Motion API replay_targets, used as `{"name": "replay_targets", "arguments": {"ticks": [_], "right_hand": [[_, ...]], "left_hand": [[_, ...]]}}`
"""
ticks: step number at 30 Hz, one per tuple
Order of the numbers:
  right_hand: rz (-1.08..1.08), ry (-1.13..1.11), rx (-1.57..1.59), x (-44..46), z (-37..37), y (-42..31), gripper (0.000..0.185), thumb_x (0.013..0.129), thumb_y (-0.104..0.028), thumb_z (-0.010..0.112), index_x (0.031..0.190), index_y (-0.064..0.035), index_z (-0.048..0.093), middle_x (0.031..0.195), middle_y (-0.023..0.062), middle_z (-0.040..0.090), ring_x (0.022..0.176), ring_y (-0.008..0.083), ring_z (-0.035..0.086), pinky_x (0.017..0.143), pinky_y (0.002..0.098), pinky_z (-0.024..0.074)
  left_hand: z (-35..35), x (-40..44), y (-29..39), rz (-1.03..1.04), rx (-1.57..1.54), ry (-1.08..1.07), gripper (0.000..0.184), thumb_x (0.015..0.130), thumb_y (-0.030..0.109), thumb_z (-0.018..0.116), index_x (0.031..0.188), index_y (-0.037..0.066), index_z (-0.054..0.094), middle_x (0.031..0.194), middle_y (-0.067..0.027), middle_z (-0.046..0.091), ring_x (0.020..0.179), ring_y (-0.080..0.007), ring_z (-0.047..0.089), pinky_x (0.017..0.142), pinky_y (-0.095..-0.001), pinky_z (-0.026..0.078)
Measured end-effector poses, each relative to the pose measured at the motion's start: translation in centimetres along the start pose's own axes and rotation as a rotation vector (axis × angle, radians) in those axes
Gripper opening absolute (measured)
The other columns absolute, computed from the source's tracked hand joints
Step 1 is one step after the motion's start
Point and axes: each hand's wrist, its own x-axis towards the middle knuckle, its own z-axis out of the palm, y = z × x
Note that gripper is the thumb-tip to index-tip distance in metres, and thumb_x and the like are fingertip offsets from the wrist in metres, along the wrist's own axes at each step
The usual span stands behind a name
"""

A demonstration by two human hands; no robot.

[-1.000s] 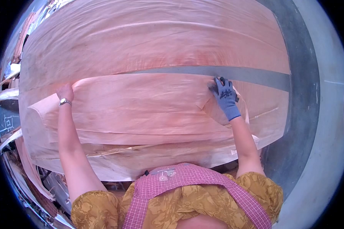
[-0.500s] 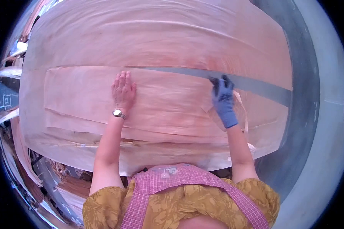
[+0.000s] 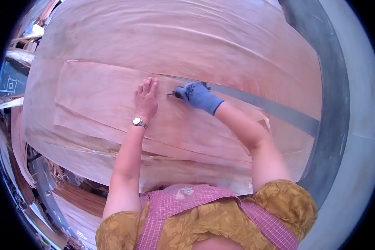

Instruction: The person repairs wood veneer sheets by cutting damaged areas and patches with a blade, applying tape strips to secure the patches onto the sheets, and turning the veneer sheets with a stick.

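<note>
Soft, fairly bright light, from a direction I can't tell, lies over the pink sheets (image 3: 183,37), with faint reddish shading just nearside of the gloved right hand (image 3: 198,96). The watch (image 3: 137,121) gleams; scraps (image 3: 37,31) at far left glare white. Fine grain looks smeared, and edges bow toward black, blue-fringed borders left and right.

Blue panel (image 3: 16,79), white-marked, far left; brown pile (image 3: 80,199) lower left.
</note>
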Motion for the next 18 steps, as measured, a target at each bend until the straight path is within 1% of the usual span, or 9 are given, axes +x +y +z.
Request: {"name": "replay_targets", "arguments": {"ticks": [2,4,6,9,12,14,16,18], "right_hand": [[-0.070,0.023,0.065,-1.1,-0.8,2.5,0.020,0.096,-0.026,0.049,0.104,-0.0101,0.058,0.086,0.0172,0.067,0.079,0.0345,0.068,0.064,0.0479,0.0520],[0.011,-0.045,-0.048,-3.0,-1.0,6.1,0.020,0.096,-0.025,0.048,0.104,-0.0099,0.059,0.084,0.0179,0.068,0.078,0.0356,0.067,0.068,0.0472,0.0519],[0.050,-0.045,-0.018,-5.5,-0.5,10.1,0.021,0.096,-0.023,0.048,0.106,-0.0101,0.060,0.089,0.0172,0.068,0.079,0.0371,0.067,0.069,0.0475,0.0517],[0.115,0.055,-0.062,-9.2,-1.4,12.2,0.021,0.096,-0.022,0.047,0.108,-0.0095,0.061,0.094,0.0166,0.068,0.080,0.0382,0.067,0.070,0.0478,0.0521],[0.093,0.296,0.101,-9.0,0.3,8.8,0.023,0.096,-0.020,0.047,0.112,-0.0087,0.058,0.099,0.0155,0.068,0.082,0.0374,0.068,0.070,0.0480,0.0532],[0.119,0.225,0.145,-6.8,1.7,2.3,0.026,0.097,-0.022,0.046,0.117,-0.0068,0.052,0.093,0.0154,0.070,0.076,0.0359,0.069,0.064,0.0502,0.0539],[0.315,-0.097,0.121,-4.2,2.1,-4.0,0.029,0.098,-0.023,0.044,0.120,-0.0044,0.048,0.084,0.0151,0.070,0.068,0.0333,0.070,0.055,0.0523,0.0529],[0.412,-0.064,0.145,-2.3,2.8,-7.7,0.026,0.098,-0.023,0.044,0.116,-0.0042,0.048,0.077,0.0143,0.071,0.065,0.0322,0.071,0.050,0.0528,0.0517]], "left_hand": [[-0.2,-0.4,0.2,0.025,-0.033,0.060,0.056,0.085,0.002,0.049,0.138,0.019,0.050,0.141,-0.0033,0.048,0.126,-0.0252,0.046,0.098,-0.0408,0.039],[0.3,-0.5,0.2,0.022,-0.016,0.067,0.057,0.085,0.002,0.049,0.139,0.019,0.049,0.142,-0.0035,0.047,0.128,-0.0247,0.045,0.099,-0.0407,0.038],[0.7,-0.5,0.2,0.017,-0.011,0.084,0.058,0.084,0.002,0.048,0.139,0.019,0.049,0.142,-0.0038,0.047,0.129,-0.0243,0.044,0.101,-0.0406,0.037],[0.5,-0.6,0.4,0.012,-0.018,0.084,0.060,0.083,0.001,0.048,0.140,0.019,0.048,0.143,-0.0045,0.046,0.131,-0.0238,0.042,0.103,-0.0404,0.036],[-0.1,-1.1,0.7,-0.013,-0.025,0.059,0.062,0.082,0.001,0.048,0.141,0.019,0.046,0.144,-0.0045,0.046,0.132,-0.0235,0.041,0.104,-0.0403,0.036],[0.1,-0.8,0.2,0.000,-0.009,0.055,0.061,0.082,0.003,0.050,0.142,0.018,0.044,0.143,-0.0035,0.045,0.133,-0.0229,0.040,0.104,-0.0396,0.035],[1.0,-0.7,-0.2,0.014,-0.032,0.101,0.063,0.081,0.001,0.049,0.141,0.018,0.045,0.143,-0.0046,0.047,0.133,-0.0236,0.041,0.104,-0.0402,0.035],[1.1,-0.7,-0.3,0.024,-0.052,0.126,0.062,0.081,0.001,0.049,0.140,0.017,0.047,0.143,-0.0051,0.047,0.132,-0.0241,0.042,0.104,-0.0404,0.036]]}}
